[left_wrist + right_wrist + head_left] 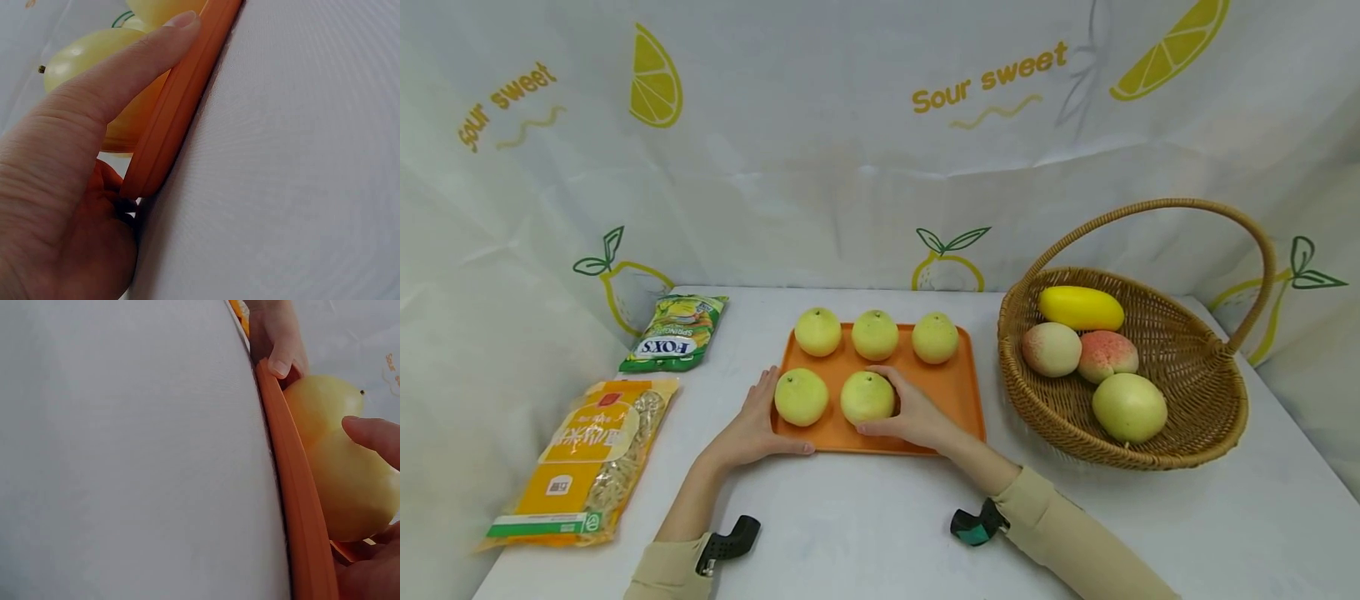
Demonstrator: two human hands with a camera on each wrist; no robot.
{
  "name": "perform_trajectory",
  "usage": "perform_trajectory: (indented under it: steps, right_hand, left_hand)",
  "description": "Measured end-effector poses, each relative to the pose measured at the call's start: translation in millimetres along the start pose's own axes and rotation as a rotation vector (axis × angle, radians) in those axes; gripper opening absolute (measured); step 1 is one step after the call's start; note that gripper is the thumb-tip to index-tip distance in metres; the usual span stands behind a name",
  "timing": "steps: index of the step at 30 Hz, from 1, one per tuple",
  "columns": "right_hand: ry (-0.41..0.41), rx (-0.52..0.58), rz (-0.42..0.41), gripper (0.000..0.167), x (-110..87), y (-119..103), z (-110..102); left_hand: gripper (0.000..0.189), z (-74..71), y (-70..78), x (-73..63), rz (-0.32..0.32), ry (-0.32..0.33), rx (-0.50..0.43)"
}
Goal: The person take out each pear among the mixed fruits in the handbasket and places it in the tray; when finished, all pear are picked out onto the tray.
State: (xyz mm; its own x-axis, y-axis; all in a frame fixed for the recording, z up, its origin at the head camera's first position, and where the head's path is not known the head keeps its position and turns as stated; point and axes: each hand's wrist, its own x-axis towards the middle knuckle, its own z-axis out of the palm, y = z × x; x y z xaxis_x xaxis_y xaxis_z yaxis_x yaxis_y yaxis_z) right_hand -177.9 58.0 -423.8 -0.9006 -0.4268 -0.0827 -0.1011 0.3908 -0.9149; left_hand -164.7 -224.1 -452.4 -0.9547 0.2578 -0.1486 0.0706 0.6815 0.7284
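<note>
An orange tray [940,392] bears round yellow-green pears, three in its back row and two in front. My right hand [917,414] holds the pear [867,398] in the middle of the front row, fingers behind it and thumb in front. In the right wrist view that pear [350,487] sits between thumb and fingers, low over the tray. My left hand [756,425] lies at the tray's front left corner, fingers straight along the left side, thumb [144,65] over the front rim. Beside it is the front left pear [801,397].
To the right stands a wicker basket [1037,408] with a tall handle, holding a yellow papaya-like fruit [1081,308], two peaches [1107,357] and a pale green round fruit [1129,407]. On the left lie a green FOX'S bag [675,333] and an orange food packet [583,462]. A printed curtain hangs behind.
</note>
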Motion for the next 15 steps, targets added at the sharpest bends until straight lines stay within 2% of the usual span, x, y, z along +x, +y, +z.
perform_trajectory:
  steps: [10, 15]
  right_hand:
    - [0.015, 0.107, -0.039, 0.077, -8.6, 0.0, -4.9]
    - [0.010, 0.125, -0.050, 0.077, -8.1, 2.2, -4.9]
  left_hand:
    - [0.137, -0.1, 0.8, -0.4, 0.002, 0.004, -0.006]
    - [0.137, -0.4, 1.3, -0.6, 0.013, 0.006, -0.005]
